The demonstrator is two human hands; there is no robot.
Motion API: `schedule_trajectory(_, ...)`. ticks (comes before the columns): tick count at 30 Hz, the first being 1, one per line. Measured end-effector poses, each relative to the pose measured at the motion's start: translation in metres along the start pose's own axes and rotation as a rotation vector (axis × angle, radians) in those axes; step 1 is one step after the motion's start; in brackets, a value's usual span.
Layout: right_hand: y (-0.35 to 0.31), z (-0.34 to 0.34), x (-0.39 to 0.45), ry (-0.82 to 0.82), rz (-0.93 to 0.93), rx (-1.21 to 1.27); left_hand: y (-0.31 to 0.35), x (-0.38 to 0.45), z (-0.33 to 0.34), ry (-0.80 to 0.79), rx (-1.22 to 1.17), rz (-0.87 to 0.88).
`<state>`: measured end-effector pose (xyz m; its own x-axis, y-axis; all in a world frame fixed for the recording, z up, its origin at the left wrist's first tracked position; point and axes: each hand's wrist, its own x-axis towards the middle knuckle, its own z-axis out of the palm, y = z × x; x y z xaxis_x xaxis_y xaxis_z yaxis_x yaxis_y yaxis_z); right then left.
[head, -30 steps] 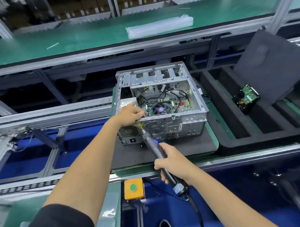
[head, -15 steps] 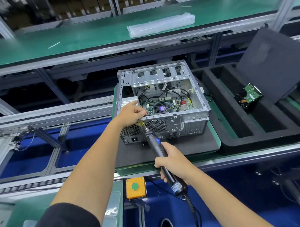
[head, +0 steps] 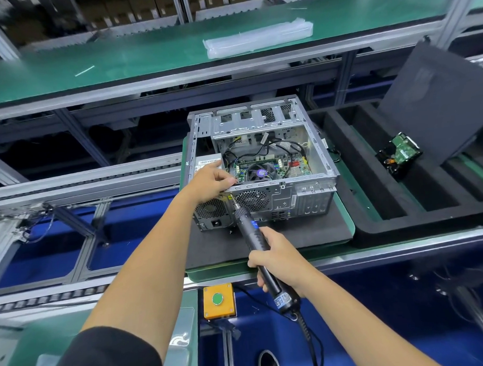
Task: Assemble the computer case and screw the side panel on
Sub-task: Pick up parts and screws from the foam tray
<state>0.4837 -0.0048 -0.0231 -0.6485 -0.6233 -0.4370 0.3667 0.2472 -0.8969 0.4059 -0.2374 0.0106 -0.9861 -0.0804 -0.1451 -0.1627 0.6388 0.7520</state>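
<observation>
Case [head: 264, 165] lies open-side up on a dark mat [head: 291, 236], holding a motherboard, fan and cables. Left hand [head: 210, 181] grips its near rim, fingers curled over the edge. Right hand [head: 276, 259] is wrapped round a screwdriver [head: 249, 232], tip at the case's rear panel. Black foam tray [head: 371, 183] beside it holds a drive [head: 401, 152]. Labels are too small to read.

Electronics assembly line: aluminium-framed conveyor rails [head: 84, 185] at nine o'clock, green workbench shelf [head: 148, 46] at twelve, foam parts tray [head: 371, 183] at three.
</observation>
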Motion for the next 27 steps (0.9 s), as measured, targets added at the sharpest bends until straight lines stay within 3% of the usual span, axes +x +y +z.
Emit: schedule_trajectory(27, -0.005, 0.024, -0.005, 0.069, -0.021, -0.041, 0.010, -0.006, 0.001, -0.009, -0.004, -0.018)
